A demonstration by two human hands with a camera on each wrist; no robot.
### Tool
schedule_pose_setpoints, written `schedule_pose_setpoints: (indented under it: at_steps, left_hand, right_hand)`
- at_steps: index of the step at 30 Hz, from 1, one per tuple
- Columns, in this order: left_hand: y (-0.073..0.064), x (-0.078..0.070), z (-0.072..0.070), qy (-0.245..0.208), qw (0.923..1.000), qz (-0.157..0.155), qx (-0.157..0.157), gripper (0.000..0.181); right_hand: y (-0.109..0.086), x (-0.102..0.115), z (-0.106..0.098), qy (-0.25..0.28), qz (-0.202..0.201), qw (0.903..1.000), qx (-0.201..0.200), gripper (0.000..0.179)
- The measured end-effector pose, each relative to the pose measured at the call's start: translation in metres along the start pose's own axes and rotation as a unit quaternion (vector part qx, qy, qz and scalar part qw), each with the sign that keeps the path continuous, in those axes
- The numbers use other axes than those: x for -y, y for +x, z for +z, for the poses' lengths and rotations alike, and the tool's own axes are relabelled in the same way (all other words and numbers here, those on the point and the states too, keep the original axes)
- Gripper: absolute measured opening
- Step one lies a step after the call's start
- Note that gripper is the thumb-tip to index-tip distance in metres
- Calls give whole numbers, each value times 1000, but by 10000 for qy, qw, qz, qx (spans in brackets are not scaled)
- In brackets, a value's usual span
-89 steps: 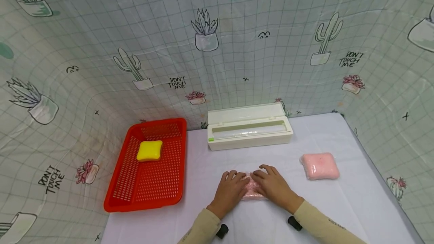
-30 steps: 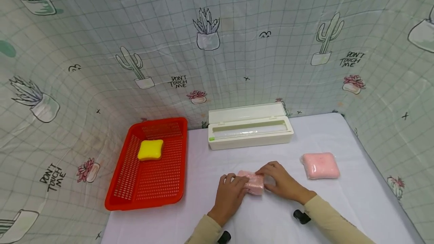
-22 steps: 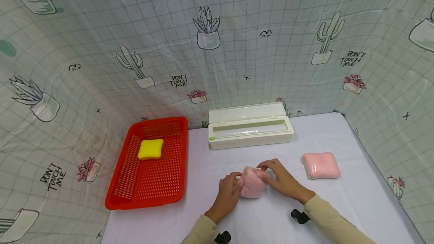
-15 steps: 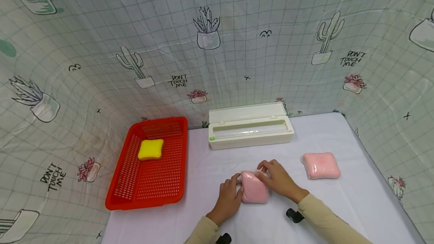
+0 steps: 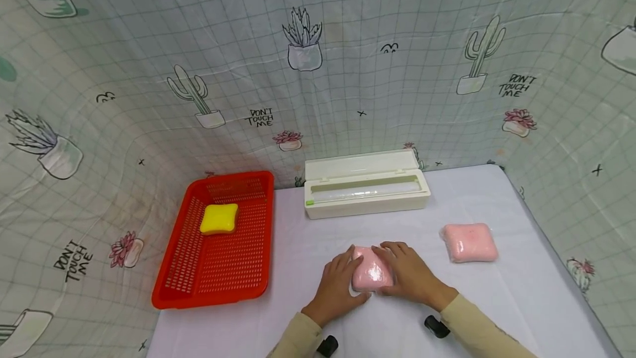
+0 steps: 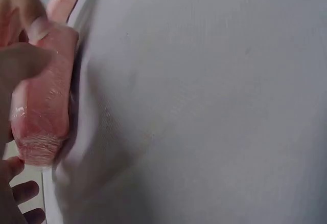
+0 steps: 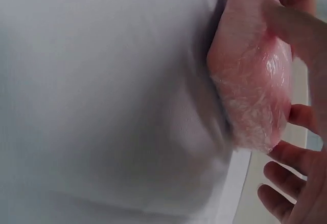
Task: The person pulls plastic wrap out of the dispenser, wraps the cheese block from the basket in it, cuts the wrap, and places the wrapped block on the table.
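Between the two hands lies a pink sponge-like block (image 5: 371, 270) wrapped in clear cling film, smooth shiny face up on the white cloth. My left hand (image 5: 338, 286) holds its left side, thumb along the near edge. From the right, my right hand (image 5: 409, 274) holds it with fingers at the far corner and thumb near the front. Crinkled film shows on the end of the pink block (image 6: 43, 96) in the left wrist view, and on the same pink block (image 7: 255, 81) in the right wrist view. The underside is hidden.
A second wrapped pink block (image 5: 469, 243) lies to the right. Behind the hands stands a white cling film dispenser (image 5: 367, 207), lid up, roll inside. At left, a red basket (image 5: 263, 286) holds a yellow block (image 5: 219, 219). A patterned curtain (image 5: 348, 93) encloses the table.
The pink block has been turned over: its crinkled face was up, then it tipped on edge, and now its smooth face is up. Both hands have closed in around its sides.
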State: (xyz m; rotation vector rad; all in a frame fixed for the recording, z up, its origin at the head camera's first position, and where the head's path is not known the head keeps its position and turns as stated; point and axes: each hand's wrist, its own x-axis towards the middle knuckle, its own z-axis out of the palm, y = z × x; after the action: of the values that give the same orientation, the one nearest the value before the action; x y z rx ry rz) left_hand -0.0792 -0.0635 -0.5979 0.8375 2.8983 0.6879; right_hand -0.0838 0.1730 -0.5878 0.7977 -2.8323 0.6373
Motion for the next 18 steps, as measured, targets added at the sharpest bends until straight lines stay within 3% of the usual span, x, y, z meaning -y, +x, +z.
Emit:
schedule_pose_setpoints:
  at_steps: [3, 10, 18]
  left_hand:
    - [2, 4, 4, 283, 9995, 104, 50, 75]
    - [7, 6, 12, 613, 9950, 452, -639, 67]
    - [7, -13, 16, 1049, 9905, 438, -773, 66]
  right_hand:
    - [-3, 0, 0, -75, -78, 9999, 48, 90]
    - [-3, -1, 6, -337, -228, 9992, -46, 81]
    - [-14, -5, 0, -299, -245, 9988, -310, 83]
